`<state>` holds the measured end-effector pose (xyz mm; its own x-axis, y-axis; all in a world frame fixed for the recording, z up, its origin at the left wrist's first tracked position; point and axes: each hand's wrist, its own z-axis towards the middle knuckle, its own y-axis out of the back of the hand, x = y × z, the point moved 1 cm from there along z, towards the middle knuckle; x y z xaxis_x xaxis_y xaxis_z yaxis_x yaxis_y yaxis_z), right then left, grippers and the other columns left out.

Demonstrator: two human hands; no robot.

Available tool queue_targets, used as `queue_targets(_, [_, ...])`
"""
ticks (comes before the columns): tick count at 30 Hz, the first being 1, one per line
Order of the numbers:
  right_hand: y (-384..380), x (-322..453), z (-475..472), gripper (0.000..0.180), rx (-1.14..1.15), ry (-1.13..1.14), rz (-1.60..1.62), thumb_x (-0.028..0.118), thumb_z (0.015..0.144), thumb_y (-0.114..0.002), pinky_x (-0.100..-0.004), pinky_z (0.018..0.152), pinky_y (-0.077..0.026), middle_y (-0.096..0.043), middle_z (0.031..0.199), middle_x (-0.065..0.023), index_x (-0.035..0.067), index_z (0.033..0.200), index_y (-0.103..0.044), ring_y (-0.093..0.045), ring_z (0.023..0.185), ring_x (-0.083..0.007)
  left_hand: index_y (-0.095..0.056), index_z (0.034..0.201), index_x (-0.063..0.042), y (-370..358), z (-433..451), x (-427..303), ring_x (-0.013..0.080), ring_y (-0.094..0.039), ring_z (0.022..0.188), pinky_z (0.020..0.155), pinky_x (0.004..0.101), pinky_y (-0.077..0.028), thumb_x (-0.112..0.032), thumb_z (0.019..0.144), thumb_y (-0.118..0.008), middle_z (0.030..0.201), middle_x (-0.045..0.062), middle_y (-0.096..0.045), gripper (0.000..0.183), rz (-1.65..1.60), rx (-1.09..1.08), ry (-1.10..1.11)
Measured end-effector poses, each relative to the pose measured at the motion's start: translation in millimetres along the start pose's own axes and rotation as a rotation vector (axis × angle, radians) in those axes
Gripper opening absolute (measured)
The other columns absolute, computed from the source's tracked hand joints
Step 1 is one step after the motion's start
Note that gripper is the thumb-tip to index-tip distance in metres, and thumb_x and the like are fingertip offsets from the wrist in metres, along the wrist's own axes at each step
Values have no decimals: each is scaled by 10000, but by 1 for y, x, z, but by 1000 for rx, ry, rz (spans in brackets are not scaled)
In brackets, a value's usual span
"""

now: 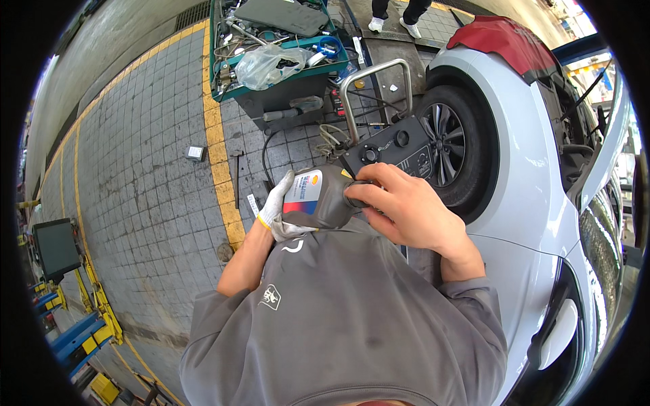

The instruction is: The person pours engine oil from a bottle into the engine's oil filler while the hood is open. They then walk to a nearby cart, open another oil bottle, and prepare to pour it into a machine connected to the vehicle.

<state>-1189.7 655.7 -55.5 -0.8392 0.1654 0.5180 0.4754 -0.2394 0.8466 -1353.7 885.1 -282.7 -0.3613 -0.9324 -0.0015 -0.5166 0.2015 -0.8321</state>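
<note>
A dark grey Shell fluid bottle [332,203] lies tilted in front of my chest, its cap end to the right. My left hand [282,210], in a white knit work glove, grips the bottle's base end. The bare fingers of my right hand [401,203] are closed around the black cap [357,194]; whether the cap sits on the neck or is loose cannot be told. Just beyond the bottle stands a black machine [388,149] with a bent metal tube handle, two round black caps and a small chain on its top.
A silver car [513,152] with its front wheel [447,144] stands close on the right, a red cover [502,43] over its front. Ahead is a green tool cart [284,83] heaped with tools. A hammer [237,177] and a small box [195,153] lie on the tiles. Another person's shoes [393,26] show beyond.
</note>
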Motion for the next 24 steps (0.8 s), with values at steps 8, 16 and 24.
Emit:
queue_targets(8, [-12,-4,-13,571,-12,-5,22,157,926,-921,-430,869,-670,-715,1408,-93,99,1455,-714,-754,1149,-308,-558,1705,-140,5,6,2,424,-707,1444,1162,693,-610,-748,1158,-518,1654,193,-666,818,49,-16,-40])
queue_targets(16, [-10,-8,-28,634,-122,-112,271,223,895,-972,-459,900,-659,-719,1462,-101,77,1457,-718,-754,1212,-333,-580,1674,-169,7,10,4,401,-714,1433,1171,644,-622,-675,1175,-575,1627,159,-688,710,93,22,-52])
queue_targets(24, [2,-17,-37,467,-58,-11,72,115,942,-908,-453,844,-657,-753,1333,-136,69,1369,-726,-775,1030,-350,-596,1673,-164,7,8,15,403,-714,1434,1168,667,-614,-717,1150,-593,1608,157,-705,762,-17,-23,-1])
